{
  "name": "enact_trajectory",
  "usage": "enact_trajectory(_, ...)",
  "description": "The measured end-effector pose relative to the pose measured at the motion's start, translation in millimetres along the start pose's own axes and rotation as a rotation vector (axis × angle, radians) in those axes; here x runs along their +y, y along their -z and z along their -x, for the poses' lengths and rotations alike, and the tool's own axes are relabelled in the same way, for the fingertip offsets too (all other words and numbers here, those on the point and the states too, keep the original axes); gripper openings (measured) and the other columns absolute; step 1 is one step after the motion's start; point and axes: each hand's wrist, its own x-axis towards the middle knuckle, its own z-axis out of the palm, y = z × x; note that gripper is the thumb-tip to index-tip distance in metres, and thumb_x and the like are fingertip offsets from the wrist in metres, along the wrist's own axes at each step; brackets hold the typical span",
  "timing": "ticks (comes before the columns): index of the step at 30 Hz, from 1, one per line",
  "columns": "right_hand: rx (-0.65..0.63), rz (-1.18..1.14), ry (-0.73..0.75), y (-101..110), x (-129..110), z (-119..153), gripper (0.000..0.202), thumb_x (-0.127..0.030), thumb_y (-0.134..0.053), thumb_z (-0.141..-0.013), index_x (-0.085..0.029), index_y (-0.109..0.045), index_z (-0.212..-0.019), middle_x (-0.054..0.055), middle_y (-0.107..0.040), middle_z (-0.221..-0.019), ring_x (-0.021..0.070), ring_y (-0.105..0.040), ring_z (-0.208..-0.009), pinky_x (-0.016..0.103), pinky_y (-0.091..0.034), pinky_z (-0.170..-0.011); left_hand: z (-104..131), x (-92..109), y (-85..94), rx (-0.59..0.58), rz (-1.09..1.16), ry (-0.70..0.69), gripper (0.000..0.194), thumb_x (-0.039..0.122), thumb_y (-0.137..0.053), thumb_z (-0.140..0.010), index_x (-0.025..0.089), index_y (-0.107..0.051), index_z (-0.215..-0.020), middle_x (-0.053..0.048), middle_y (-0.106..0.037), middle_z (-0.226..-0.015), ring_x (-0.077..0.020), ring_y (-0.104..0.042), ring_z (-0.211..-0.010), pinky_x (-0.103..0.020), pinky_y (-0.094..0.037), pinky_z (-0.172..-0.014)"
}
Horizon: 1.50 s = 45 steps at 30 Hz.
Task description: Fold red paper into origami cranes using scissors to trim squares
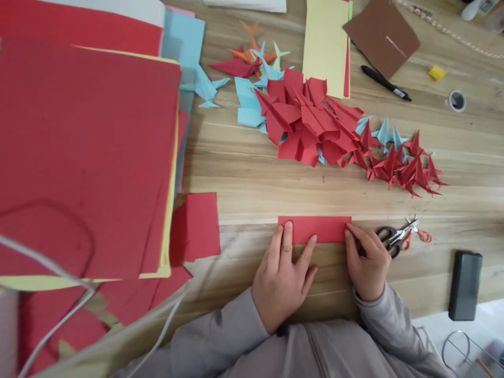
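A red paper strip (321, 230), seemingly folded, lies flat on the wooden table (252, 184) in front of me. My left hand (284, 275) rests with spread fingers on its left part and lower edge. At the strip's right end, my right hand (368, 257) pinches the edge between thumb and forefinger. Just right of that hand lie black-handled scissors (394, 239) and a smaller orange-handled pair of scissors (418, 237). Beyond the strip is a pile of folded red paper pieces (311, 121), trailing off to the right into small pointed red paper figures (405, 165).
A large stack of red sheets (86, 157) fills the left, with smaller red squares (202, 226) beside it and a white cable (59, 270) across it. Yellow paper (326, 47), brown paper (381, 37) and a black pen (386, 83) lie behind. A black box-like object (465, 285) sits right.
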Motion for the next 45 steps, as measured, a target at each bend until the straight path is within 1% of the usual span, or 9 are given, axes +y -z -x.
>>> enact_trajectory(6,0.022,-0.013,0.03,-1.9,1.3,1.6,0.022,-0.012,-0.057,-0.082,-0.017,-0.068,-0.101,0.005,-0.063,-0.071,0.0131,-0.057,-0.06,0.026,-0.047,-0.056,-0.3,0.2,0.2,-0.007,0.0,-0.009,0.055,0.034,-0.063,-0.076,0.02,-0.052,-0.128,-0.021,-0.019,-0.15,-0.0432,-0.033,-0.129,-0.049,-0.041,-0.094)
enact_trajectory(11,0.009,0.023,0.009,-2.6,2.3,2.9,0.023,-0.014,-0.057,-0.083,-0.016,-0.068,-0.102,0.004,-0.061,-0.069,0.0126,-0.055,-0.06,0.026,-0.046,-0.057,0.1,0.2,-0.2,-0.007,-0.01,-0.009,0.056,0.034,-0.063,-0.076,0.02,-0.051,-0.128,-0.022,-0.017,-0.151,-0.0436,-0.033,-0.129,-0.049,-0.041,-0.094)
enact_trajectory(20,0.013,0.049,0.01,-3.0,1.4,2.5,0.023,-0.016,-0.055,-0.084,-0.016,-0.069,-0.103,0.005,-0.063,-0.071,0.0124,-0.055,-0.06,0.026,-0.046,-0.057,-0.2,0.6,-0.7,-0.001,-0.016,-0.003,0.055,0.036,-0.062,-0.076,0.02,-0.051,-0.128,-0.021,-0.023,-0.149,-0.0423,-0.033,-0.13,-0.049,-0.041,-0.094)
enact_trajectory(28,0.0,0.075,0.023,-2.0,1.1,2.0,0.021,-0.015,-0.056,-0.084,-0.015,-0.069,-0.1,0.005,-0.062,-0.07,0.0123,-0.056,-0.06,0.025,-0.047,-0.058,1.3,1.0,-1.8,-0.004,-0.02,-0.001,0.056,0.037,-0.061,-0.077,0.021,-0.05,-0.129,-0.021,-0.022,-0.149,-0.0426,-0.034,-0.129,-0.049,-0.04,-0.095)
enact_trajectory(35,0.002,0.105,0.063,-1.2,0.6,-0.5,0.019,-0.015,-0.057,-0.084,-0.014,-0.069,-0.098,0.005,-0.063,-0.071,0.0128,-0.057,-0.062,0.025,-0.048,-0.06,3.4,0.1,-4.2,-0.016,-0.025,-0.002,0.059,0.04,-0.06,-0.078,0.022,-0.047,-0.132,-0.023,-0.023,-0.148,-0.0423,-0.033,-0.13,-0.048,-0.04,-0.095)
enact_trajectory(41,0.003,0.127,0.082,-2.0,2.3,0.7,0.019,-0.014,-0.057,-0.083,-0.013,-0.068,-0.099,0.005,-0.062,-0.071,0.0127,-0.057,-0.063,0.025,-0.048,-0.061,4.2,0.6,-4.3,-0.008,-0.031,0.004,0.06,0.041,-0.061,-0.076,0.022,-0.047,-0.132,-0.022,-0.028,-0.146,-0.0407,-0.033,-0.131,-0.047,-0.04,-0.096)
enact_trajectory(45,-0.001,0.168,0.109,-2.7,3.6,2.8,0.02,-0.016,-0.056,-0.084,-0.014,-0.067,-0.1,0.005,-0.062,-0.072,0.0135,-0.058,-0.065,0.025,-0.047,-0.062,4.0,0.6,-3.7,-0.005,-0.048,-0.007,0.061,0.044,-0.061,-0.076,0.022,-0.047,-0.132,-0.023,-0.033,-0.143,-0.0408,-0.033,-0.131,-0.051,-0.037,-0.098)
